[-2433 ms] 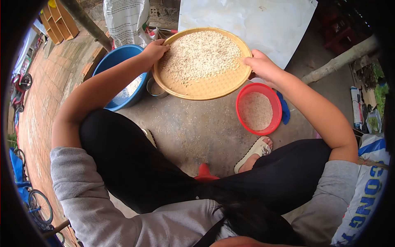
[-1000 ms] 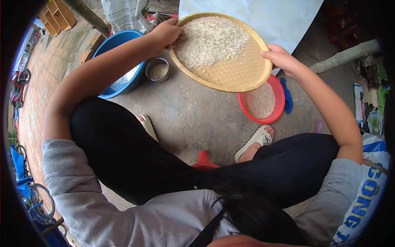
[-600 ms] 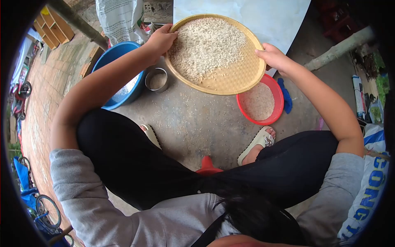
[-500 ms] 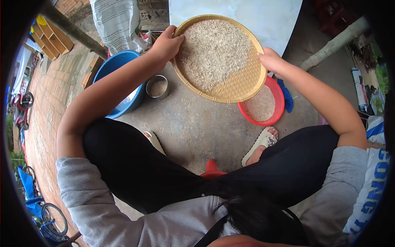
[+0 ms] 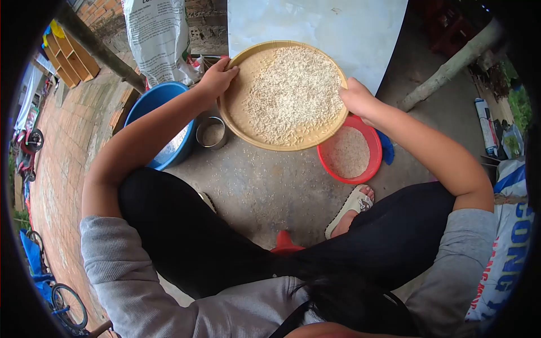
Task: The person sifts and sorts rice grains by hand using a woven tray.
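Observation:
A round woven tray (image 5: 239,121) is held up over the floor, with whitish grains (image 5: 293,90) spread over its middle and right. My left hand (image 5: 218,78) grips its upper left rim, thumb over the edge. At the right rim, my right hand (image 5: 358,98) is closed on the tray. Beneath the tray's lower right side stands a red basin (image 5: 375,147) holding more grain. A small metal pot (image 5: 212,133) and a blue basin (image 5: 147,106) with pale contents are below my left forearm.
A white board (image 5: 315,22) lies beyond the tray. A printed white sack (image 5: 158,42) stands at the back left, another sack (image 5: 507,242) at the right. Wooden poles (image 5: 451,66) slant at both sides. Scattered grains dot the concrete floor (image 5: 265,186) near my sandalled feet.
The tray and both my hands have shifted left and slightly down in view. The grains have spread toward the tray's right and lower rim, leaving more bare weave at the left.

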Available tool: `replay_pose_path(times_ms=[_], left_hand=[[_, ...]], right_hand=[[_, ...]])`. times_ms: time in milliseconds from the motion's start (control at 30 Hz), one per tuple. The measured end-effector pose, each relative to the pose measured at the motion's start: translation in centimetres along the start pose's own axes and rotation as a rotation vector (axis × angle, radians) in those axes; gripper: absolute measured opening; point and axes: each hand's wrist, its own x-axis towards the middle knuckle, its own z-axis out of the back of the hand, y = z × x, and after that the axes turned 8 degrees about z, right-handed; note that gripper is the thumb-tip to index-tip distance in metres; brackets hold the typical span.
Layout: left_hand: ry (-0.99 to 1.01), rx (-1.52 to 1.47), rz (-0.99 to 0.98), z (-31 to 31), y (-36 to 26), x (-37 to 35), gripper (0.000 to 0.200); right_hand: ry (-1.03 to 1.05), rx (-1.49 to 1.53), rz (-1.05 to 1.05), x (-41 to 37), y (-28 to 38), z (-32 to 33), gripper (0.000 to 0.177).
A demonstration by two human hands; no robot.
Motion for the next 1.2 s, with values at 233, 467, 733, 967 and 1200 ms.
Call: replay_pose_path(times_ms=[233, 467, 733, 967, 1200], left_hand=[[0.023, -0.082, 0.053, -2.1, 0.3, -1.1, 0.031], [0.211, -0.152, 0.19, 0.4, 1.6, -0.5, 0.027], [0.093, 0.001, 0.237, -2.3, -3.9, -4.9, 0.031], [0.15, 0.134, 0.301, 1.9, -3.5, -5.4, 0.022], [0.139, 0.078, 0.5, -1.1, -0.1, -6.8, 0.018]], right_hand=[[0.092, 0.008, -0.097, -0.7, 1.3, 2.2, 0.025], [0.229, 0.061, -0.148, -2.6, 3.5, 1.3, 0.018], [0.111, -0.052, -0.139, -0.2, 0.4, 4.0, 0.019], [0.148, -0.094, -0.147, -2.6, 4.6, 2.5, 0.022], [0.298, -0.304, -0.139, 2.2, 3.3, 1.8, 0.021]])
